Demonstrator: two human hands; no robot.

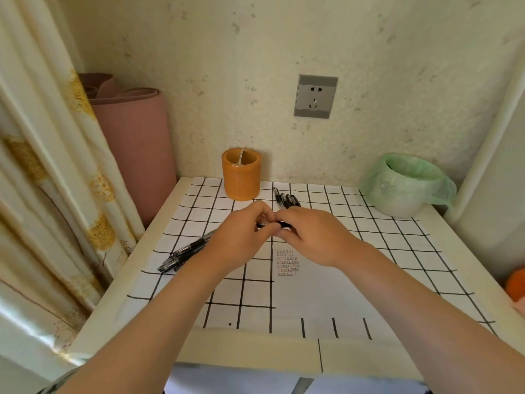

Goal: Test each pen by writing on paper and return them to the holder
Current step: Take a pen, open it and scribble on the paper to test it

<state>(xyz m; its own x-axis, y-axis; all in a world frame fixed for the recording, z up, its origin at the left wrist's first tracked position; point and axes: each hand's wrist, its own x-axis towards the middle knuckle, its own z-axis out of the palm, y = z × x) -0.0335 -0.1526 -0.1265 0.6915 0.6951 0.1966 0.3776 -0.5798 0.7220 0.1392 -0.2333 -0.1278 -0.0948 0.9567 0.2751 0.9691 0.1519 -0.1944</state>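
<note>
Both hands meet over the middle of the table on one black pen (284, 224), held level. My left hand (241, 237) pinches its left end, my right hand (309, 237) grips its right part. Whether a cap is on or off is hidden by the fingers. An orange cylindrical holder (241, 177) stands at the back and looks empty. Several black pens (287, 199) lie just right of it. More black pens (184, 253) lie at the left, partly under my left forearm. A white paper sheet (312, 291) with small rows of written marks (288, 263) lies below my hands.
A white table with a black grid cover (397, 245). A bin lined with a green bag (403, 186) stands at the back right. A rolled pink mat (133, 143) and a curtain (42, 166) are at the left. An orange object (517, 285) shows at the right edge.
</note>
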